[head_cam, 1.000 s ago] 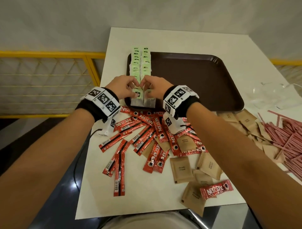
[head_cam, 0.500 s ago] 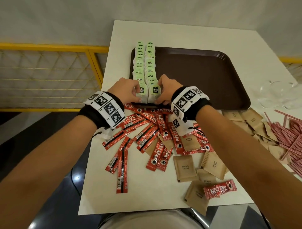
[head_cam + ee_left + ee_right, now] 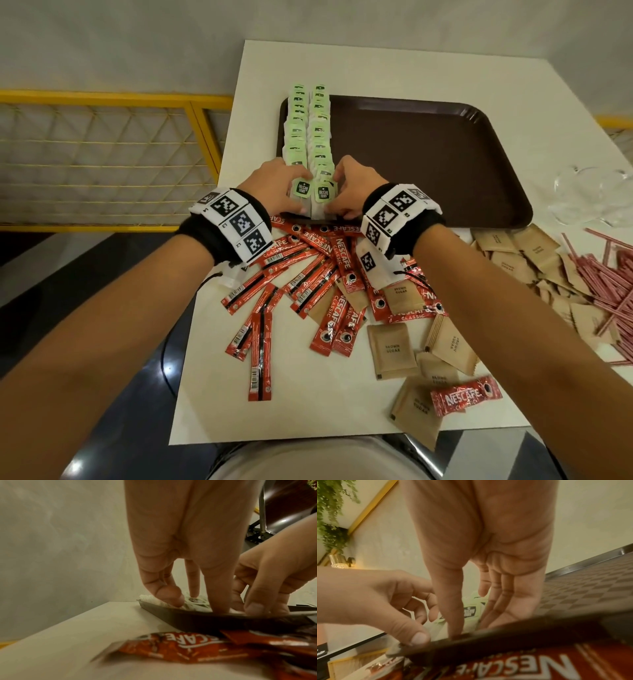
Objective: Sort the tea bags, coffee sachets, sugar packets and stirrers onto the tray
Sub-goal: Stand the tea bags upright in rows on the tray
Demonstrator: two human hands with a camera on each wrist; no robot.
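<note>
Green-tagged tea bags (image 3: 310, 137) lie in two overlapping rows along the left side of the brown tray (image 3: 428, 154), long axis running away from the person. Left hand (image 3: 277, 188) and right hand (image 3: 352, 192) flank the nearest bags, fingers loosely extended, touching but gripping nothing. Squaring looks nearly done; coffee sachets (image 3: 308, 274) on the surface probably come next.

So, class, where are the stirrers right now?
In the head view, the stirrers lie in a loose pile at the table's right edge, beside the sugar packets.
</note>
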